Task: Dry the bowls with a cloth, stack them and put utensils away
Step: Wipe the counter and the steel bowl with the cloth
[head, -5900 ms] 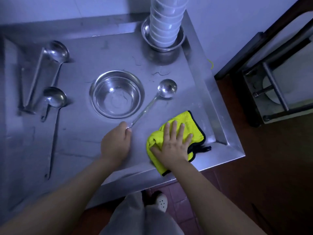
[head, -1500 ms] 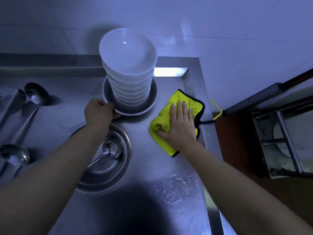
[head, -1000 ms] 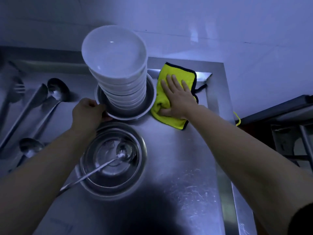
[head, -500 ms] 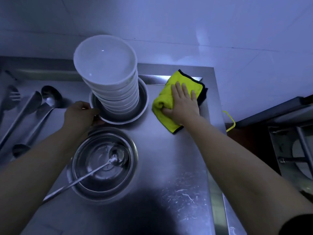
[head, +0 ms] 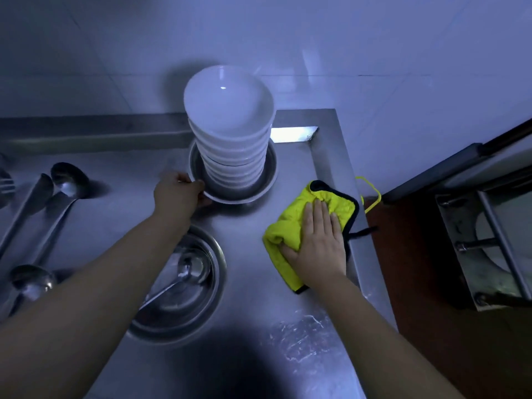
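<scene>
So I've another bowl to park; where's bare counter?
Bare steel lies between the metal bowl holding a ladle and the yellow cloth under the right hand, running to the near edge. Crowded: the left side with ladles, and the back, where the left hand grips the dish under the white bowls.

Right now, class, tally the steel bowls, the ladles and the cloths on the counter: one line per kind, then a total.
Steel bowls: 2
Ladles: 3
Yellow cloth: 1
Total: 6
</scene>
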### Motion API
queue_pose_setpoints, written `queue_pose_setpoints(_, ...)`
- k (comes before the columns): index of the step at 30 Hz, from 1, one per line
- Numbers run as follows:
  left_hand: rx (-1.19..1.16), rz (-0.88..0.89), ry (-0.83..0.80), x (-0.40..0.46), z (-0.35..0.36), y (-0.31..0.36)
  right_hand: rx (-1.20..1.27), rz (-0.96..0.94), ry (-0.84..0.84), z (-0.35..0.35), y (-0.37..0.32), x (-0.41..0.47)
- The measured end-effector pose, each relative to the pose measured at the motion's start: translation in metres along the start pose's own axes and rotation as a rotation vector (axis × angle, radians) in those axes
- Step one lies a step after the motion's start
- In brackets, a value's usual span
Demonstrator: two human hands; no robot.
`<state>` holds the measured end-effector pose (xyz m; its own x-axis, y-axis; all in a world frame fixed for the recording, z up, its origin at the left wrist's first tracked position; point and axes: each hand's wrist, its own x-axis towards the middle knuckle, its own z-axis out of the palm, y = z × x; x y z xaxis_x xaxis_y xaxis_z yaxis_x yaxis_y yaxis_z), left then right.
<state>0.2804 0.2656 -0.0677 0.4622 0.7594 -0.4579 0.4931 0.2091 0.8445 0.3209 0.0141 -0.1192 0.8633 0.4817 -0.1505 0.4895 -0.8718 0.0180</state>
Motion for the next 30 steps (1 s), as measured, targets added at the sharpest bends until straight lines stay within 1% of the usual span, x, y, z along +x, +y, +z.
queue_pose_setpoints(4, -0.099, -0.014, -0.076, 0.005, 0.027, -0.006, 0.063, 0.075, 0.037, 0.005, -0.004, -0.032)
queue_pose_setpoints(11, -0.177, -0.008, -0.150, 0.001, 0.068, -0.014, 0.089, 0.133, -0.006, 0.007, -0.005, -0.081)
queue_pose_setpoints(16, -0.229, -0.005, -0.171, -0.009, 0.083, -0.015, 0.109, 0.165, -0.046, 0.001, -0.011, -0.077)
queue_pose_setpoints(18, -0.250, -0.009, -0.212, -0.012, 0.080, -0.016, 0.099, 0.143, -0.036, 0.004, -0.013, -0.061)
queue_pose_setpoints(20, -0.248, -0.042, -0.246, -0.018, 0.070, -0.016, 0.026, 0.084, -0.026, 0.003, -0.011, -0.037)
queue_pose_setpoints(23, -0.212, -0.087, -0.214, -0.033, 0.041, -0.020, -0.144, -0.025, -0.093, -0.013, 0.005, 0.002)
queue_pose_setpoints(25, -0.205, -0.062, -0.179, -0.046, 0.020, -0.031, -0.242, -0.079, -0.133, -0.022, 0.016, 0.018)
queue_pose_setpoints(28, -0.189, 0.002, -0.135, -0.074, -0.003, -0.052, -0.346, -0.143, -0.156, -0.025, 0.027, 0.003)
queue_pose_setpoints(30, -0.183, 0.011, -0.143, -0.095, -0.010, -0.068, -0.385, -0.168, -0.161, -0.021, 0.034, -0.025)
